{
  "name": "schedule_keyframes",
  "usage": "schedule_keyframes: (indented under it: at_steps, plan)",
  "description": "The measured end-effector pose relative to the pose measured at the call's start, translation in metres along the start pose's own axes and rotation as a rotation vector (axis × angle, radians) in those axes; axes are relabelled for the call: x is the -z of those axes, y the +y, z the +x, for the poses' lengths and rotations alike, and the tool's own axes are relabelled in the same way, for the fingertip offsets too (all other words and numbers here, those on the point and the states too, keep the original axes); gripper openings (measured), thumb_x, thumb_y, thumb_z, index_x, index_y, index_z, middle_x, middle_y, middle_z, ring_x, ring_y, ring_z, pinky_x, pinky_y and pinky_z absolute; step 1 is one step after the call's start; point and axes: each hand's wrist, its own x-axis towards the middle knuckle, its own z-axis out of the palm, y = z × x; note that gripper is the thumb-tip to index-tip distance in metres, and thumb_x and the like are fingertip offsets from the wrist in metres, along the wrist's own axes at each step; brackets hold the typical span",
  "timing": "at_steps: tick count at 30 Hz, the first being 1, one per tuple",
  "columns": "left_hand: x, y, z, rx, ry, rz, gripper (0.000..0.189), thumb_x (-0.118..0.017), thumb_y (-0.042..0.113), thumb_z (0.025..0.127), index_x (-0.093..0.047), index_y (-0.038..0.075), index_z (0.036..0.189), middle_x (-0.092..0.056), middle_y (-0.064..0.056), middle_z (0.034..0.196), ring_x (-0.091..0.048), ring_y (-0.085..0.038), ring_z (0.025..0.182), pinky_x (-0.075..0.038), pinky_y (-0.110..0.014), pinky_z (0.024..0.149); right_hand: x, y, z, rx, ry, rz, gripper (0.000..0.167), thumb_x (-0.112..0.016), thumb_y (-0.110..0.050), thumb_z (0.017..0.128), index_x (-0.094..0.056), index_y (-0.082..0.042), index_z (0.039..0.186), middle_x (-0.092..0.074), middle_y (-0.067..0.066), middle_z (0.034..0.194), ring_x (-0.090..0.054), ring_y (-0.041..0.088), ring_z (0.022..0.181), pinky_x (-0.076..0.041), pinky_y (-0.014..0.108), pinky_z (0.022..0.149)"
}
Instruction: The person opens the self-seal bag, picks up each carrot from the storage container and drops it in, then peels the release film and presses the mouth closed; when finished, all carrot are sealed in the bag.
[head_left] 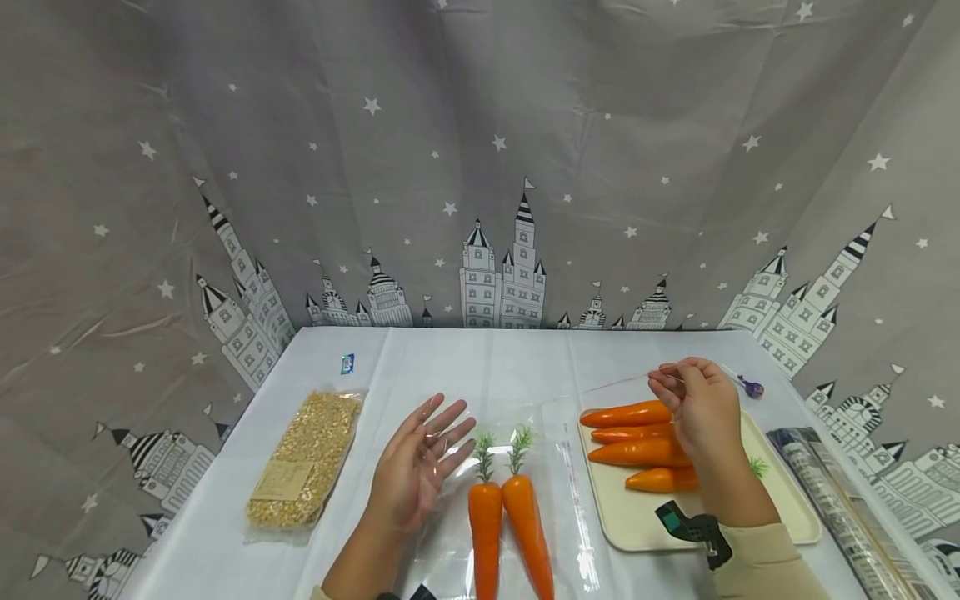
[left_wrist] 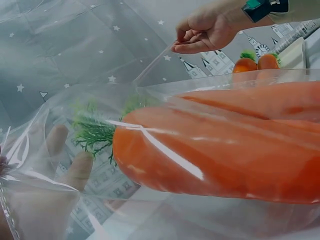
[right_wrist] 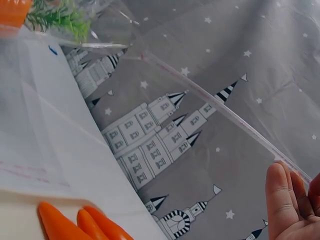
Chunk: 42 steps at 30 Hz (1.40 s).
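We saw two bagged carrots (head_left: 486,533) inside a clear bag (head_left: 573,500) at lower centre, that part seemingly done; a thin strip (right_wrist: 225,107) remained joined to the bag, its removal, we judged, unfinished. At right, the right hand's (head_left: 705,408) grip pinched the strip, above and right of the bagged carrots. The left hand (head_left: 416,475), fingers spread in a loose grip, was just left of their green tops.

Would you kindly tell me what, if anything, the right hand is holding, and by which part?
The right hand pinches a thin clear strip near the end away from the bag.
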Motion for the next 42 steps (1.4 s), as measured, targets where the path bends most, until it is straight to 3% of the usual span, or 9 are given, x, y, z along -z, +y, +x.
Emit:
schedule_keyframes:
  at_steps: [6, 13, 20, 24, 29, 36, 39, 42]
  plan:
    - [0.000, 0.001, 0.000, -0.006, -0.016, 0.006, 0.044, -0.026, 0.024, 0.116, -0.040, 0.013, 0.156, -0.057, -0.014, 0.153, -0.061, -0.032, 0.136, -0.053, -0.048, 0.107, 0.008, -0.003, 0.003, -0.004, 0.006, -0.035, 0.016, -0.051, -0.024, 0.111, -0.052, -0.011, 0.121, -0.061, 0.009, 0.112, -0.077, 0.019, 0.099, -0.061, 0.028, 0.085]
    - [-0.001, 0.001, -0.002, -0.018, -0.059, 0.004, 0.045, -0.026, 0.024, 0.117, -0.037, 0.010, 0.158, -0.050, -0.019, 0.158, -0.062, -0.031, 0.135, -0.052, -0.049, 0.108, 0.014, -0.004, 0.006, 0.011, 0.004, -0.035, 0.017, -0.051, -0.025, 0.111, -0.051, -0.011, 0.121, -0.061, 0.010, 0.112, -0.076, 0.018, 0.097, -0.061, 0.028, 0.084]
    - [-0.002, 0.001, -0.003, 0.009, -0.094, -0.012, 0.045, -0.024, 0.026, 0.117, -0.034, 0.012, 0.159, -0.059, -0.009, 0.152, -0.060, -0.031, 0.137, -0.050, -0.050, 0.111, 0.012, -0.003, 0.010, 0.020, 0.006, 0.006, 0.016, -0.048, -0.022, 0.112, -0.050, -0.008, 0.120, -0.059, 0.010, 0.109, -0.075, 0.017, 0.095, -0.061, 0.028, 0.084]
    - [-0.002, 0.000, -0.004, 0.015, -0.089, -0.017, 0.046, -0.024, 0.025, 0.117, -0.034, 0.013, 0.160, -0.052, -0.015, 0.158, -0.060, -0.032, 0.137, -0.051, -0.049, 0.110, 0.011, -0.005, 0.016, 0.011, 0.027, 0.028, 0.018, -0.048, -0.024, 0.112, -0.051, -0.009, 0.122, -0.059, 0.009, 0.111, -0.073, 0.018, 0.099, -0.061, 0.028, 0.085]
    - [-0.003, -0.002, -0.004, 0.029, -0.099, -0.035, 0.046, -0.023, 0.023, 0.117, -0.031, 0.013, 0.161, -0.039, -0.023, 0.164, -0.059, -0.032, 0.138, -0.051, -0.051, 0.110, 0.012, -0.008, 0.029, 0.011, 0.079, 0.059, 0.020, -0.046, -0.024, 0.113, -0.051, -0.008, 0.122, -0.058, 0.010, 0.111, -0.072, 0.017, 0.095, -0.062, 0.027, 0.083]
    - [-0.003, -0.003, -0.003, 0.034, -0.100, 0.011, 0.046, -0.020, 0.021, 0.116, -0.033, 0.016, 0.160, -0.043, -0.020, 0.163, -0.049, -0.039, 0.146, -0.049, -0.052, 0.112, 0.006, -0.005, 0.054, -0.009, 0.037, 0.046, 0.021, -0.042, -0.021, 0.113, -0.050, -0.004, 0.122, -0.056, 0.012, 0.115, -0.072, 0.018, 0.100, -0.060, 0.029, 0.088]
    - [-0.003, -0.003, -0.002, 0.027, -0.101, 0.014, 0.046, -0.019, 0.021, 0.116, -0.033, 0.017, 0.160, -0.044, -0.018, 0.163, -0.044, -0.042, 0.149, -0.048, -0.052, 0.112, 0.005, -0.001, 0.068, -0.028, 0.053, 0.034, 0.021, -0.041, -0.019, 0.113, -0.049, -0.003, 0.124, -0.055, 0.012, 0.115, -0.071, 0.018, 0.104, -0.059, 0.030, 0.090]
    - [-0.002, -0.003, -0.002, 0.025, -0.101, 0.004, 0.046, -0.020, 0.021, 0.116, -0.033, 0.017, 0.161, -0.047, -0.015, 0.162, -0.040, -0.045, 0.151, -0.048, -0.051, 0.113, 0.009, 0.005, 0.081, -0.064, 0.097, -0.027, 0.029, -0.038, -0.020, 0.113, -0.046, -0.003, 0.135, -0.054, 0.010, 0.117, -0.070, 0.018, 0.109, -0.058, 0.030, 0.089]
